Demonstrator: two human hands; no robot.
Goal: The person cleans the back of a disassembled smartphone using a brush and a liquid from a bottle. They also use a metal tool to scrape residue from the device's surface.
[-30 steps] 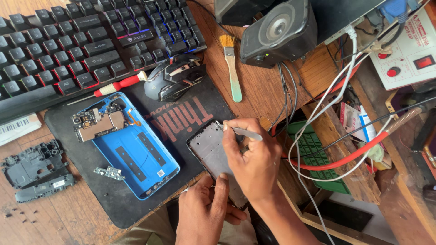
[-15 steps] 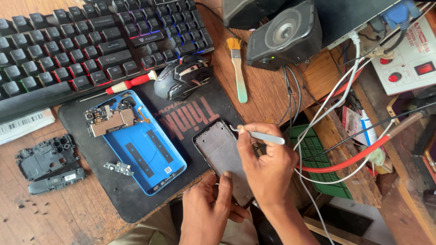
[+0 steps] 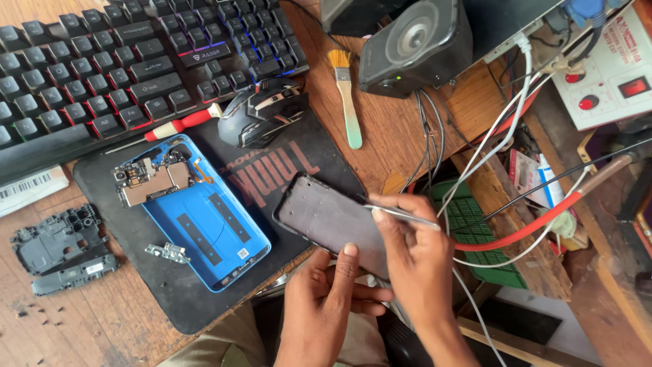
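Cluttered wooden counter [image 3: 401, 129], black mat [image 3: 136, 299] at its near edge. Dark phone panel [image 3: 326, 221] tilted over the mat's right edge, propped from below by left hand [image 3: 326, 306], thumb pressed on its lower edge. Right hand [image 3: 414, 258] pinched shut on metal tweezers [image 3: 401, 215], tips at the panel's right edge. Farther left, blue phone shell [image 3: 204, 224].

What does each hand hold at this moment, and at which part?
The left hand holds the dark phone frame at its near end, thumb on top. The right hand pinches the metal tweezers near the middle, tips at the frame's edge.
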